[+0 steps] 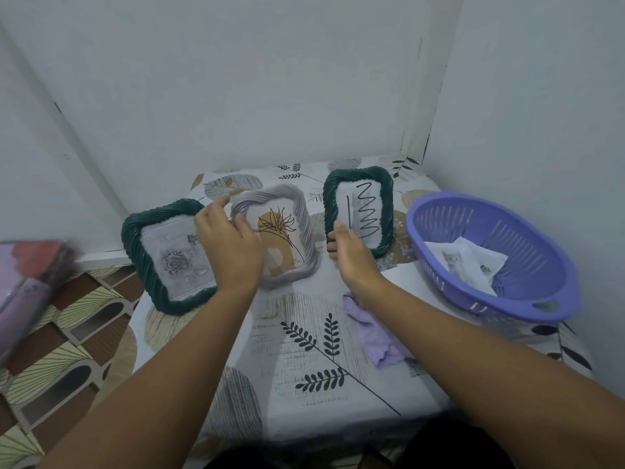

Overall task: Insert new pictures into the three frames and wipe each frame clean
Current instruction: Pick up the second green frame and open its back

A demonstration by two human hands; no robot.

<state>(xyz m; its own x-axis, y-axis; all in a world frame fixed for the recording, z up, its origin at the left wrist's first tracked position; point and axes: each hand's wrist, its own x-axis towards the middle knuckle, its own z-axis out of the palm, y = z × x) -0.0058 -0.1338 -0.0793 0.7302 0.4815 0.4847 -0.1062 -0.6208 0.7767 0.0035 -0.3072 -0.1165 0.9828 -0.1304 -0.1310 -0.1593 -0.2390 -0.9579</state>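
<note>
A counter [297, 360] under a leaf-printed cloth fills a white-walled corner; every place below is told from the grey frame [275, 238] standing near its middle. Right of that frame, well apart, at the counter's right edge, sits a purple basket [487, 255] with loose pictures [465, 265] lying in it, one showing a kitten. Just left of the grey frame stands a dark green frame [165, 255] with a grey rose print, tilted back. Right of the grey frame, between it and the basket, stands a second green frame [358, 211] holding a black zigzag drawing. The grey frame itself holds a line drawing of a flower over tan shapes. In front of it and to the right, a lilac cloth [372, 330] lies crumpled on the counter, partly under the right forearm.

The left hand [230, 245] lies over the gap between the grey frame and the rose frame, fingers spread and relaxed, gripping nothing that shows. The right hand [348, 252] is at the zigzag frame's lower left corner, fingers curled round its edge.
</note>
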